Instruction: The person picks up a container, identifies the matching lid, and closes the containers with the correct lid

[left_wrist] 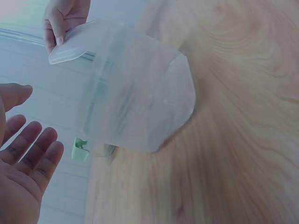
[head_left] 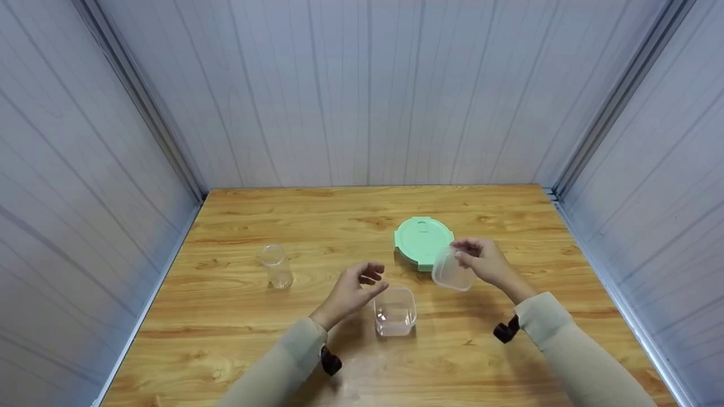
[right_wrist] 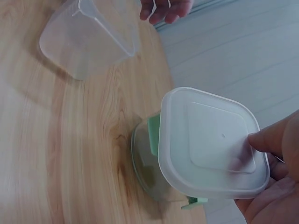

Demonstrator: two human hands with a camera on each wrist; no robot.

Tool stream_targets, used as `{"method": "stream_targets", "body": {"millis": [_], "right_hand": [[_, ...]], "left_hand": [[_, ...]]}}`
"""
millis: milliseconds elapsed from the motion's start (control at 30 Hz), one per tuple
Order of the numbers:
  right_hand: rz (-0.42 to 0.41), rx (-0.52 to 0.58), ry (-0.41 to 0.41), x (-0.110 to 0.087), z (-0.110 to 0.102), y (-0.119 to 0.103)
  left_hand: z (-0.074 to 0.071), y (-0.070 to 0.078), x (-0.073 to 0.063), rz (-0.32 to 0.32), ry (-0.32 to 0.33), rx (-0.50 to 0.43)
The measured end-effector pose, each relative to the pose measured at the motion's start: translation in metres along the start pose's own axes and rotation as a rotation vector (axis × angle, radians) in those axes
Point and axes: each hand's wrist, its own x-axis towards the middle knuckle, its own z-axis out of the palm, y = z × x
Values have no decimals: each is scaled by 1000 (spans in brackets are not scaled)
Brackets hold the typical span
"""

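A clear square plastic container (head_left: pixel 395 312) stands without its lid on the table, its mouth facing up. My left hand (head_left: pixel 353 291) hovers at its upper left edge with fingers loosely bent and nothing in them; the left wrist view shows those fingers (left_wrist: pixel 39 154) apart from the container wall (left_wrist: pixel 159 98). Between thumb and fingers, my right hand (head_left: pixel 486 264) pinches a translucent square lid (head_left: pixel 452 271) by one edge, raised and tilted. Seen from the right wrist, the lid (right_wrist: pixel 215 144) overlaps a round glass container (right_wrist: pixel 149 172) with green clips.
That round container's mint-green lid (head_left: pixel 423 240) shows behind the square lid. Over to the left stands a clear cup-shaped vessel (head_left: pixel 277 267). The wooden table (head_left: pixel 317 220) meets pale panel walls (head_left: pixel 362 102) at the back and sides.
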Motion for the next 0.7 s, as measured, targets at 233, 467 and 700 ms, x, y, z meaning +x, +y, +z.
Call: {"method": "stream_targets", "body": {"millis": [233, 467, 700], "right_hand": [[-37, 14, -23, 3, 11, -8], [-65, 39, -56, 4, 22, -16], [-121, 71, -101, 4, 31, -24]], "left_hand": [[3, 9, 6, -21, 14, -30], [6, 18, 12, -15, 26, -52], [9, 22, 18, -46, 18, -114]]}}
